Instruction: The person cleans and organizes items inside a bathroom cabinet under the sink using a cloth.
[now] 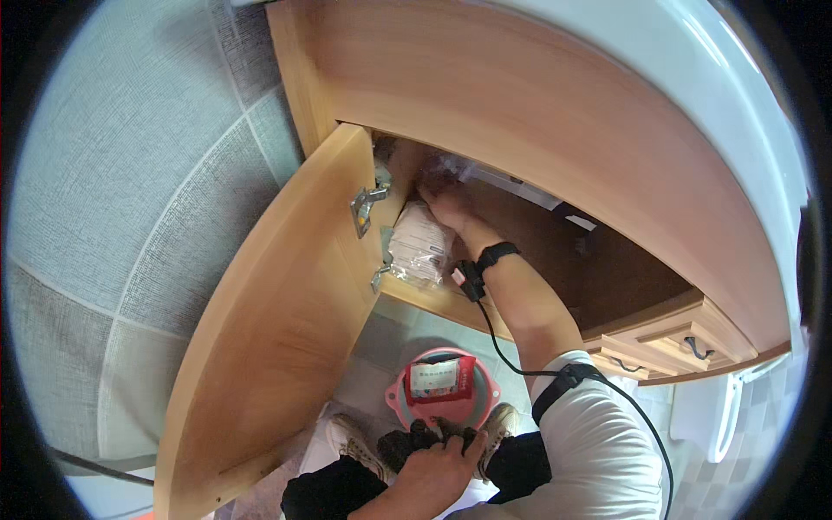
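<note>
clear plastic packet | white contents | upright at cabinet's front left edge | below right hand

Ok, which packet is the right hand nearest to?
The clear plastic packet inside the cabinet, just below the right hand; the red packet lies in the pink basin on the floor.

Right grip outstretched, left grip low, curled.

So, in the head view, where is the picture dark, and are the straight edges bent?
Head view: the cupboard interior is in deep shadow, so the right hand and clear packet there look dim; the open door and counter edge curve from fisheye distortion; the corners are black.
</note>
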A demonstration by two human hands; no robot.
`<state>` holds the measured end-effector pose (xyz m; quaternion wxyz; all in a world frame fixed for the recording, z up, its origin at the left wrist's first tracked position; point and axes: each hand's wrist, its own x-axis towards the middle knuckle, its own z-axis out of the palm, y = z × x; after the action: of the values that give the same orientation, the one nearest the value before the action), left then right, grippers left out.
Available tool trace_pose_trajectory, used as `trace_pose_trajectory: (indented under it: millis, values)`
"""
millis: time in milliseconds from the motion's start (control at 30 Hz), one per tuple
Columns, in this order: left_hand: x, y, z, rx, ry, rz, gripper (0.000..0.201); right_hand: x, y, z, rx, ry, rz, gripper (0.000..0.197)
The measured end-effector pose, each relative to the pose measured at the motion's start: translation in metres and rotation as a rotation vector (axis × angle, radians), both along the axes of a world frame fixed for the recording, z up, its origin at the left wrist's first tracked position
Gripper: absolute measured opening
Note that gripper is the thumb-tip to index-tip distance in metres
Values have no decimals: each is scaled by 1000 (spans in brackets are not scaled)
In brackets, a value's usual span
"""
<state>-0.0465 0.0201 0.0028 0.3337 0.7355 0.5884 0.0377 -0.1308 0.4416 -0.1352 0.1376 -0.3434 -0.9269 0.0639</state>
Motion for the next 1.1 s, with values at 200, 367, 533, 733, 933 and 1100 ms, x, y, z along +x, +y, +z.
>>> trace_pose_trajectory:
  millis: [200, 367, 533, 733, 933, 1100]
  values:
    - [9, -3, -16, 107, -30, -11, 47, 26, -32, 36, -220, 50, 24, 43]
    - [7, -2, -19, 79, 1, 45, 54, 48, -53, 43, -416, 234, -19, 49]
    - [6, -7, -21, -29, 34, 62, 54, 99, -126, 80, -353, 23, 135, 48]
    - [9, -21, -18, -4, 43, 76, 51, 255, -207, 162, -465, -173, 353, 39]
    - [4, -37, -18, -13, 90, 140, 51, 404, -250, 191, -442, 155, -199, 32]
    - [-12, -27, -15, 32, 130, 327, 50, 451, -277, 193, -450, 175, -275, 26]
